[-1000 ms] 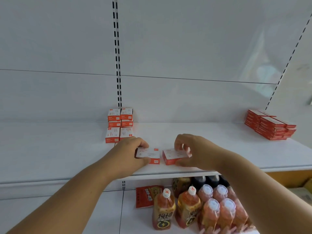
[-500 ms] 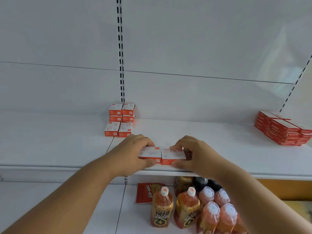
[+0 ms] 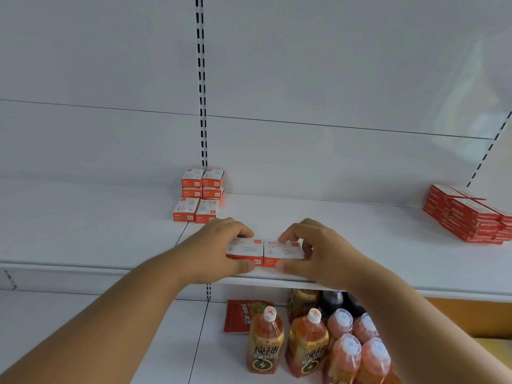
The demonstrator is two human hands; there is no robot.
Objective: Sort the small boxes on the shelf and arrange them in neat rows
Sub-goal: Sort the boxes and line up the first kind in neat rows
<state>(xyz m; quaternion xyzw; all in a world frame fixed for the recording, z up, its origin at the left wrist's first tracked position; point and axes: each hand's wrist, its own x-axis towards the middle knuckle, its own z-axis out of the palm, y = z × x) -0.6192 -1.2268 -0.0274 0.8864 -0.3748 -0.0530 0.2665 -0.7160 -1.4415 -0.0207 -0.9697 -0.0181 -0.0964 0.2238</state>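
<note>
On the white shelf (image 3: 360,245), the stretch between the two boxes (image 3: 263,252) held at the front edge and the red stack (image 3: 471,214) at the far right lies bare, wide enough for a reach to the back wall. The left stretch is open too, as far as the orange-and-white stack (image 3: 201,195) against the slotted upright (image 3: 202,106) (it blocks the back just behind the left hand (image 3: 216,250)). Below, bottles (image 3: 318,345) crowd the lower shelf under the right hand (image 3: 318,250)
</note>
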